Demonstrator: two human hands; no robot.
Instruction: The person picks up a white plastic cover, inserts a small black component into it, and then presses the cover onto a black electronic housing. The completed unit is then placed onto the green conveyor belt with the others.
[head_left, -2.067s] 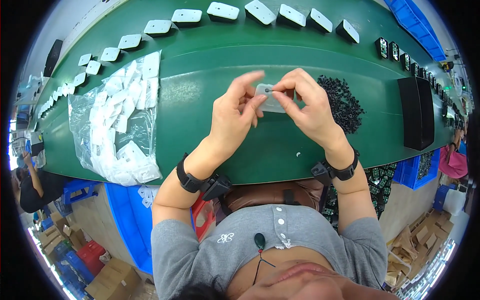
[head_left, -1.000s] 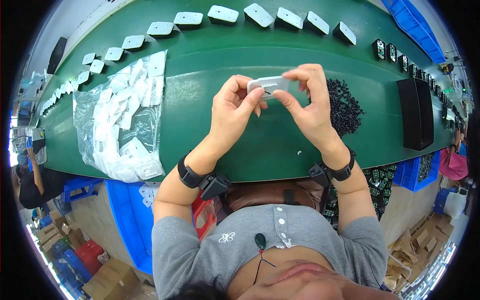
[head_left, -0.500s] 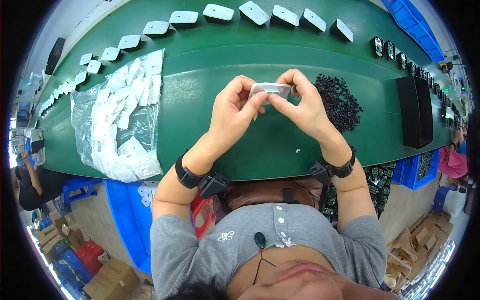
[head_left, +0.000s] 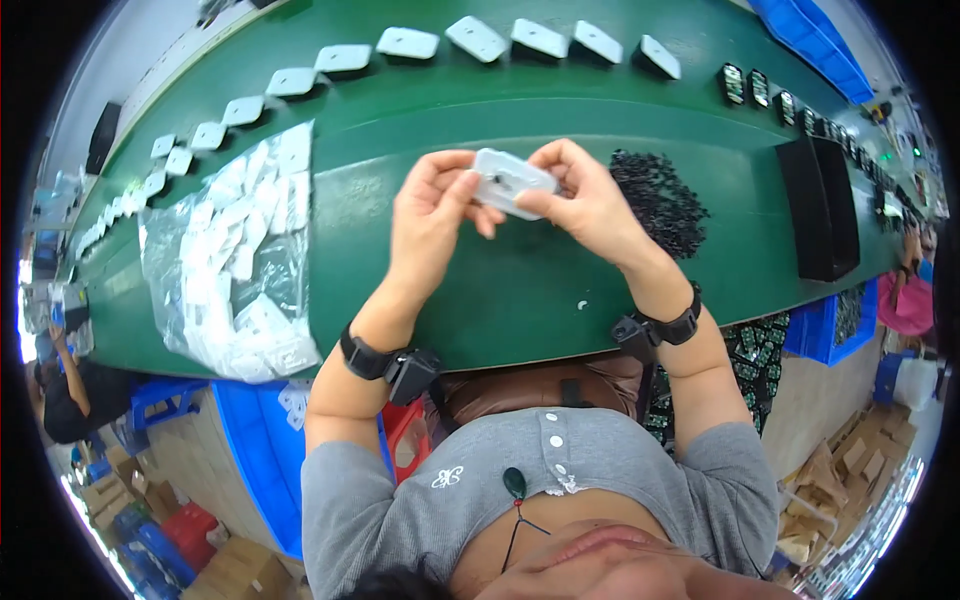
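Between my two hands, above the green table, is a white plastic cover [head_left: 508, 182], flat with rounded corners. A small dark piece shows on its face near the left end. My left hand [head_left: 440, 198] pinches the cover's left end with thumb and fingers. At the other end my right hand [head_left: 572, 192] grips it, the thumb lying across the lower edge. A spread of small black parts [head_left: 655, 203] lies on the table just right of my right hand. Left of my left hand, a clear plastic bag [head_left: 235, 260] holds many similar white covers.
A curved row of white-topped black housings [head_left: 407, 43] runs along the far side. Several housings with green circuit boards [head_left: 760, 88] stand at the right, near a black open box [head_left: 820, 208]. Blue bins [head_left: 255, 450] sit below the table edge. Other people work at both sides.
The white cover has tilted so its broad face shows, and it has shifted slightly left with both hands. The small dark piece on it is now visible.
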